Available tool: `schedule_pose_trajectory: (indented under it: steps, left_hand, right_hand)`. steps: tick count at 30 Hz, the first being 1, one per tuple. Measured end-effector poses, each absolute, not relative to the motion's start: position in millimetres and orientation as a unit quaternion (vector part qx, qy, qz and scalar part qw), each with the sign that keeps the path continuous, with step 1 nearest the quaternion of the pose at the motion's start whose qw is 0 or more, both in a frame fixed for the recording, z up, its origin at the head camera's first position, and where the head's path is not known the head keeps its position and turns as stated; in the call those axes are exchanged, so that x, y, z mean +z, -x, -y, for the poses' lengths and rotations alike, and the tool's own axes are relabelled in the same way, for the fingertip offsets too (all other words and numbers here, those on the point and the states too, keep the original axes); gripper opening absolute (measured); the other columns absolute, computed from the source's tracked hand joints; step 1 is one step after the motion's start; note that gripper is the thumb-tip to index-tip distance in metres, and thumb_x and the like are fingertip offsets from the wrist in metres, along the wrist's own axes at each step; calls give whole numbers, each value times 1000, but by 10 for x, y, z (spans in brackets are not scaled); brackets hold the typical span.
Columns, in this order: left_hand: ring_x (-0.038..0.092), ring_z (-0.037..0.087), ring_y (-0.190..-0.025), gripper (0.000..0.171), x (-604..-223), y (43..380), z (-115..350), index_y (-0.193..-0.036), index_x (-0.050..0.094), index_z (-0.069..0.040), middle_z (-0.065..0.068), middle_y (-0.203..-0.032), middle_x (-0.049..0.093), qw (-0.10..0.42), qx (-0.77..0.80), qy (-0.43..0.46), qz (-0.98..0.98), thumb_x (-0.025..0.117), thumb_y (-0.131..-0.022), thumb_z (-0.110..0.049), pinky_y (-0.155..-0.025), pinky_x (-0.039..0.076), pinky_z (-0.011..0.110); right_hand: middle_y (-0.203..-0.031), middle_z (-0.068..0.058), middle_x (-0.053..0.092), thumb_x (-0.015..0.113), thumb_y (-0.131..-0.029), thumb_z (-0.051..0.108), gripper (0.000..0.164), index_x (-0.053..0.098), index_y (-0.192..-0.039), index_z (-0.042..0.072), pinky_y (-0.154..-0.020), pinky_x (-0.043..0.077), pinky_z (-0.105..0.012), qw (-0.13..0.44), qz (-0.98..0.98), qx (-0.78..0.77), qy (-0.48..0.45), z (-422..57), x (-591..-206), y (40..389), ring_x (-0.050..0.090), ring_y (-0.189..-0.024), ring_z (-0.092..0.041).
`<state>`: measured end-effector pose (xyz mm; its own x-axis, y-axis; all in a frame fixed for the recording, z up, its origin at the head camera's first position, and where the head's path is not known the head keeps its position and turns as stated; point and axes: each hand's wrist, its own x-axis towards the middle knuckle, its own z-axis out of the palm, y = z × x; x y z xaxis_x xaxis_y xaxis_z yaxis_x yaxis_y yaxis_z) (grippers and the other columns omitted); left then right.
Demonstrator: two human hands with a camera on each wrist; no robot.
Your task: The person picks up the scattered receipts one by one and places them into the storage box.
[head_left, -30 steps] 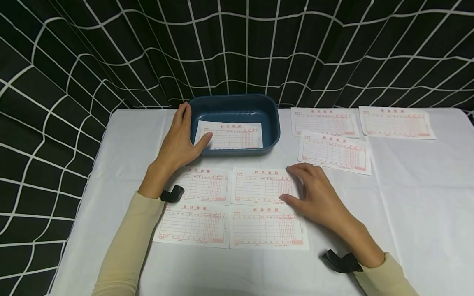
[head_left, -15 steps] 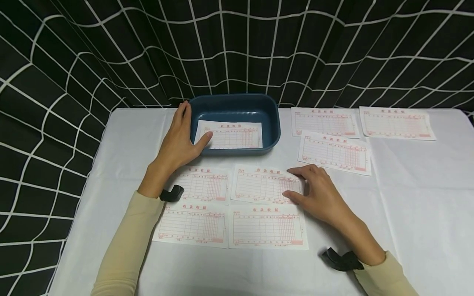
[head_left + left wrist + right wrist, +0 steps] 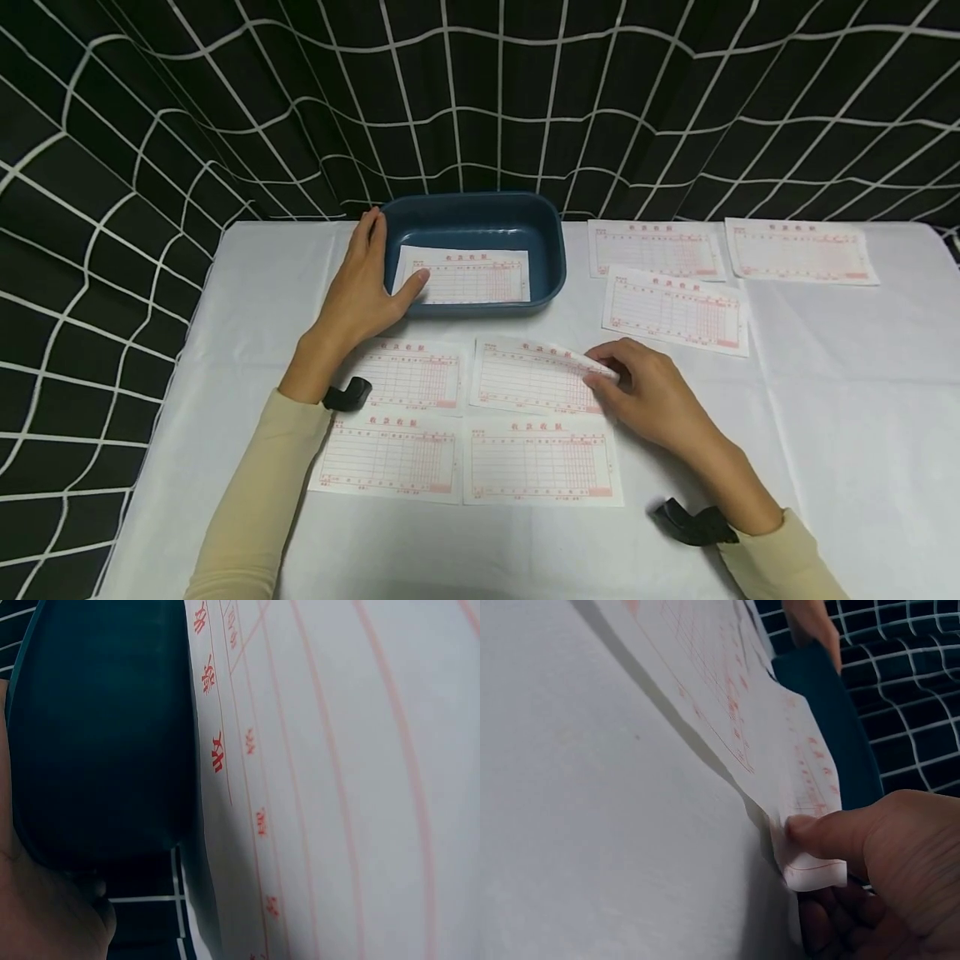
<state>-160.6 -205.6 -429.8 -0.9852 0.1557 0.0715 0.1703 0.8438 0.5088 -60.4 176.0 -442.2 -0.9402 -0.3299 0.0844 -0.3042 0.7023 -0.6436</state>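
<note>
In the head view, my left hand (image 3: 358, 279) holds the near left side of the blue plastic bin (image 3: 551, 296). The thumb lies over the rim above a receipt slip (image 3: 472, 275) inside it; the fingers run along the outer wall. My right hand (image 3: 652, 392) pinches the right end of a red-printed receipt slip (image 3: 528, 375) between thumb and fingers. That end curls up off the cloth, while the slip's left part stays low. The right wrist view shows the thumb (image 3: 832, 832) on top of the folded paper edge. The left wrist view shows bin and slip up close.
Three more slips lie flat close by: one at the left (image 3: 420, 375), two in the front row, including the front right slip (image 3: 543, 467). Another group of slips (image 3: 675, 312) lies at the back right. Behind the white tablecloth (image 3: 840, 400) hangs a black grid-patterned curtain (image 3: 525, 100).
My right thumb and fingers have closed on the slip's right end, which has bent upward. The slip has shifted slightly. The left hand and the bin have stayed in place.
</note>
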Motion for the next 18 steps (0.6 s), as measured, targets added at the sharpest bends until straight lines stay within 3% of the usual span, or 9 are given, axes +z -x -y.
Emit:
schedule_pose_trajectory:
  steps: [18]
  left_hand:
    - [13,33,-168,103,-4318,1625,2047,-169,11,-2,15,-180,8,11,-266,81,961,61,-99,-56,-132,27,56]
  right_hand:
    - [-85,-4,75,82,-92,12,14,77,-104,10,-65,47,-16,10,-925,-357,131,-1873,-4345,641,61,-69,-3]
